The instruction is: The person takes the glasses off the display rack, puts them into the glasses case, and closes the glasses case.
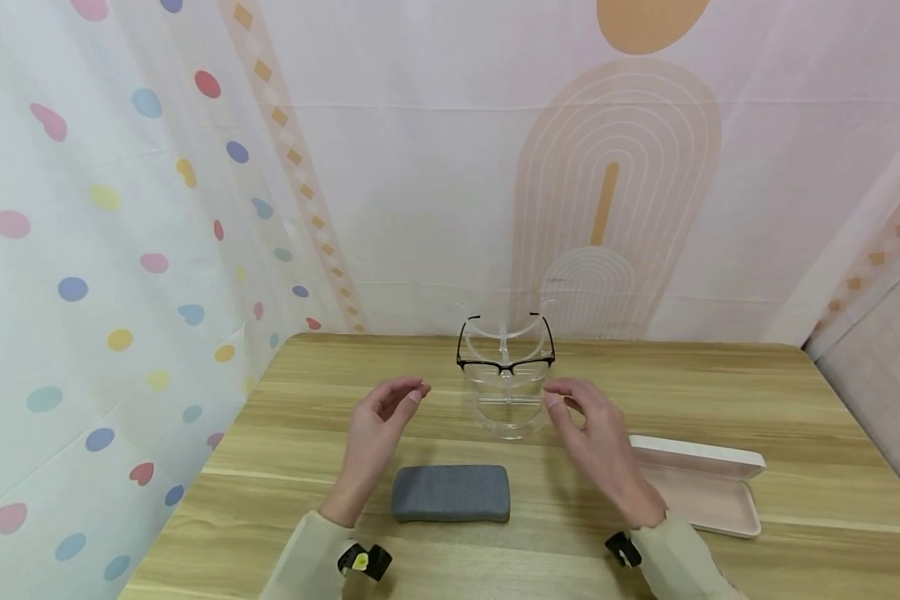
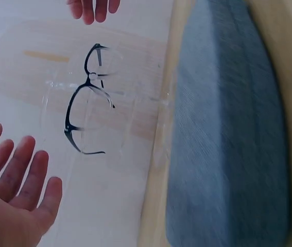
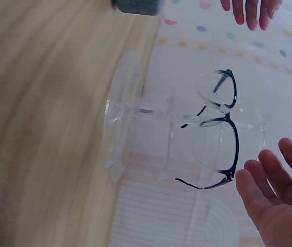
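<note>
A pair of black-rimmed eyeglasses [image 1: 506, 367] sits on a clear acrylic display stand [image 1: 508, 429] near the table's back edge, its temples pointing away from me. To the left of the stand, my left hand [image 1: 378, 419] hovers with loosely bent fingers and holds nothing. My right hand [image 1: 596, 429] is raised just right of the stand, also holding nothing; in the right wrist view its fingers [image 3: 277, 177] are spread apart near the eyeglasses. Below and between the hands lies a closed grey glasses case [image 1: 451, 493], large in the left wrist view.
An open white case [image 1: 753, 508] with a pale pink inside lies on the right, partly behind my right forearm. The wood-grain table [image 1: 285, 433] ends at a patterned curtain [image 1: 420, 167] at the back and left.
</note>
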`<state>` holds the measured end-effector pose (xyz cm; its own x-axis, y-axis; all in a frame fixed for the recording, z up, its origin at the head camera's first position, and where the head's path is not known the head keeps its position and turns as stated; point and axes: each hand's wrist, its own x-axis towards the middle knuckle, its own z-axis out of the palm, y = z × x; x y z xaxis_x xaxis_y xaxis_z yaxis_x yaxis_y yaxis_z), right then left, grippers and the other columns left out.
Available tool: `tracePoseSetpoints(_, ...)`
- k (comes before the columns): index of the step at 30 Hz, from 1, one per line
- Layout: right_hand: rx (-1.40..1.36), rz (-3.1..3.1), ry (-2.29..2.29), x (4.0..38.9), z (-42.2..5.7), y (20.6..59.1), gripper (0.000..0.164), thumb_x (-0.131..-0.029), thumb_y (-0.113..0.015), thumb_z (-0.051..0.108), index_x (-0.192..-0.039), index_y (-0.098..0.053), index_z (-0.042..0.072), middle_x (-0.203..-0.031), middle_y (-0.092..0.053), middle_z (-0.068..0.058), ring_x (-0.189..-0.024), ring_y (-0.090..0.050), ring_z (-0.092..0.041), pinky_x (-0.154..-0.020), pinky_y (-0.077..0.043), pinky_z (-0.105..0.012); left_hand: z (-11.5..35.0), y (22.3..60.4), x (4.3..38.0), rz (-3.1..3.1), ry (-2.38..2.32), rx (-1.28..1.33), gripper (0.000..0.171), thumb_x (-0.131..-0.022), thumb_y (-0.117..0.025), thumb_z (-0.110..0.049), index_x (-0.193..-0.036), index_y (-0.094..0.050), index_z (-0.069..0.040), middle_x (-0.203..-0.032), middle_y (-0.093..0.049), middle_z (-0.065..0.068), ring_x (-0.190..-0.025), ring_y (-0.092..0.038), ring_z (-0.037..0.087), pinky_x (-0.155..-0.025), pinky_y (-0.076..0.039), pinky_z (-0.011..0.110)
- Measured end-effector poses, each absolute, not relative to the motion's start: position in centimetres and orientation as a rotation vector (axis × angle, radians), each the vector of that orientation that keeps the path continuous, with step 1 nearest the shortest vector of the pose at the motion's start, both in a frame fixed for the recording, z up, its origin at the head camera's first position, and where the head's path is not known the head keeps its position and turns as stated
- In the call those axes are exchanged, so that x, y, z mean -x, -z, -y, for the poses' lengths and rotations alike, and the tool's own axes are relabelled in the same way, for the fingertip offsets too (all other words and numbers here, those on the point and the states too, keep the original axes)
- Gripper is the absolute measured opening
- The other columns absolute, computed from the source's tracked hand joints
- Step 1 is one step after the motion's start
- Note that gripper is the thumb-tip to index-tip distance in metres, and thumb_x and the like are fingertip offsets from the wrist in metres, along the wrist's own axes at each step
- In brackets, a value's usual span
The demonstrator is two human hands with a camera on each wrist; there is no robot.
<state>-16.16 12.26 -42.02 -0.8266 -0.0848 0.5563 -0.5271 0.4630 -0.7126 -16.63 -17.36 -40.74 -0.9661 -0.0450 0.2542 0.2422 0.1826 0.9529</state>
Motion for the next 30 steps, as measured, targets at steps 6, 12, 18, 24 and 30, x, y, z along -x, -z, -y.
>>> tracePoseSetpoints(6,-0.433,2.222,-1.39,17.3,-12.3,41.1,0.025,-0.105,-0.062,0.014,-0.119,-0.069,-0.004,-0.122,-0.067,-0.015,-0.116,-0.064,-0.029,-0.098,-0.055,-0.049,15.8,40.4,18.0,2.181,1.912,0.149,0.029,-0.103,-0.067,-0.019,-0.127,-0.068,-0.003,-0.124,-0.072,0.013,-0.115,-0.067,0.019,-0.096,-0.053,0.022)
tracePoseSetpoints(12,-0.333,2.225,-1.423,18.5,-12.6,40.5,0.027,-0.104,-0.061,0.014,-0.123,-0.068,-0.003,-0.127,-0.067,-0.018,-0.122,-0.061,-0.033,-0.105,-0.051,-0.051,14.6,40.3,19.3,2.193,1.973,0.098,0.037,-0.105,-0.063,-0.021,-0.135,-0.063,0.0,-0.132,-0.068,0.014,-0.12,-0.063,0.023,-0.096,-0.053,0.026)
tracePoseSetpoints(18,-0.254,2.27,-1.491,19.3,-13.0,40.0,0.036,-0.107,-0.056,0.023,-0.13,-0.063,-0.004,-0.135,-0.062,-0.02,-0.13,-0.056,-0.035,-0.111,-0.044,-0.052,13.8,40.0,20.3,2.197,2.039,0.1,0.04,-0.106,-0.062,-0.024,-0.139,-0.06,-0.001,-0.14,-0.063,0.015,-0.128,-0.059,0.029,-0.105,-0.051,0.046)
tracePoseSetpoints(24,-0.183,2.291,-1.538,20.3,-13.2,40.0,0.041,-0.108,-0.055,0.027,-0.136,-0.061,-0.003,-0.132,-0.065,-0.02,-0.124,-0.06,-0.034,-0.107,-0.048,-0.05,13.2,39.8,21.0,2.184,2.135,0.054,0.047,-0.107,-0.059,-0.029,-0.144,-0.055,-0.002,-0.146,-0.057,0.018,-0.133,-0.055,0.035,-0.109,-0.048,0.05)
tracePoseSetpoints(30,-0.129,2.334,-1.598,21.2,-13.0,40.2,0.043,-0.109,-0.052,0.03,-0.141,-0.058,0.003,-0.135,-0.064,-0.018,-0.119,-0.062,-0.033,-0.101,-0.05,-0.048,12.6,39.7,21.9,2.082,2.286,-0.041,0.05,-0.108,-0.056,-0.026,-0.148,-0.048,0.003,-0.145,-0.057,0.022,-0.131,-0.057,0.037,-0.108,-0.049,0.049)
